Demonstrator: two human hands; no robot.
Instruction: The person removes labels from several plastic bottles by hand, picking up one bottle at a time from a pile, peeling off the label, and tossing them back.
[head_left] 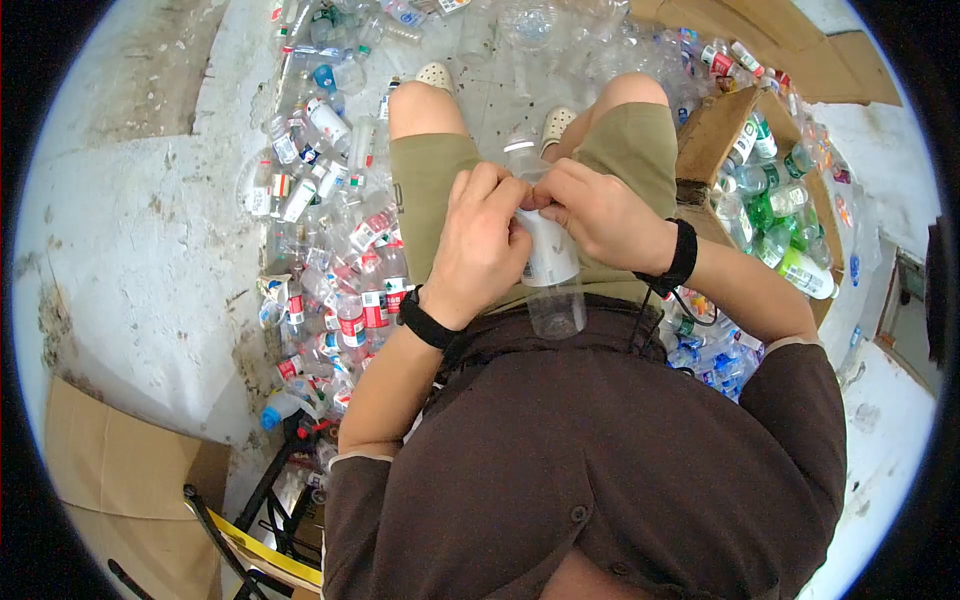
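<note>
Near the middle, the left hand (482, 235) and right hand (612, 222) pinch tight on a white label (552, 255) wrapped round a clear plastic bottle (558, 316).

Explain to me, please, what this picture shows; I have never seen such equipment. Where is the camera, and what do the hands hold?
There is no robot here. One camera, worn on a person's head, looks down past their chest. The left hand and right hand meet at a clear bottle, fingertips pinched near the top of its white label. Many plastic bottles lie on the floor; more fill a cardboard box at the right.
</note>
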